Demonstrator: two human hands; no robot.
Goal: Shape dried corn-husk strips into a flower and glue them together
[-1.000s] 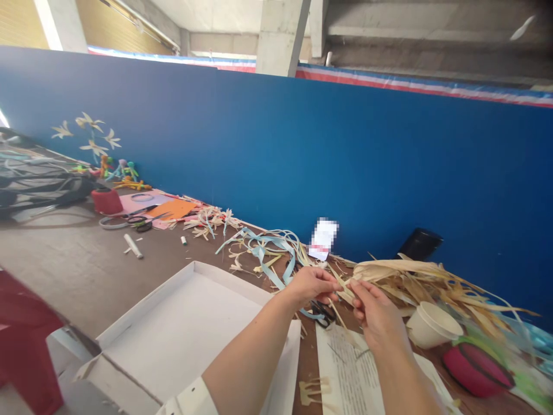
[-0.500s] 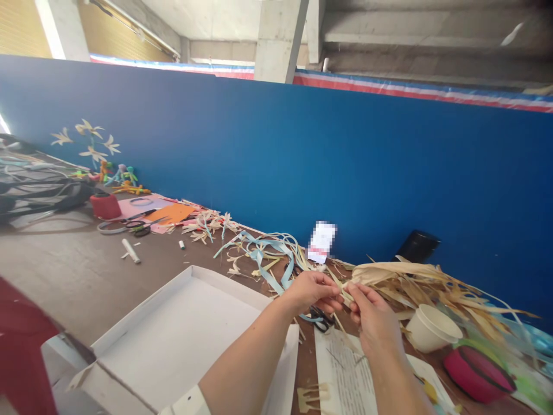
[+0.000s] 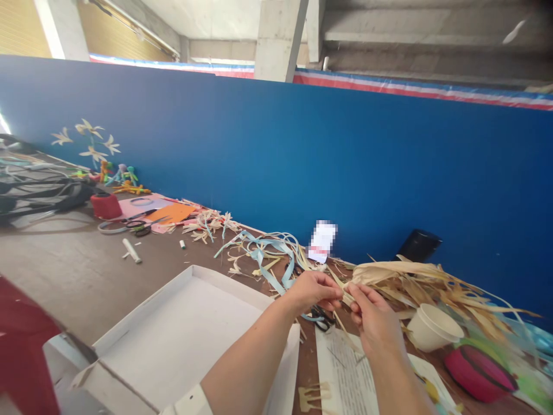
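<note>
My left hand (image 3: 317,291) and my right hand (image 3: 374,317) meet over the table, fingertips almost touching. Both pinch a small pale strip of dried husk (image 3: 347,298), partly covered by the fingers. Just below the hands lie black-handled scissors (image 3: 324,320) and a printed sheet (image 3: 343,369) with thin wires on it. Behind the right hand spreads a bundle of dried corn husks (image 3: 415,279). Light-blue ribbon strips (image 3: 259,253) lie tangled beyond the left hand.
A shallow white box (image 3: 181,334) fills the near left. To the right stand a cream cup (image 3: 434,327) and a magenta round case (image 3: 480,372). A phone (image 3: 322,241) leans on the blue partition (image 3: 268,155). Husk flowers (image 3: 93,153) and more scissors (image 3: 144,227) are farther left.
The fingers of my left hand have shifted slightly around the strip. Both hands stay in nearly the same place, and the things on the table are unmoved.
</note>
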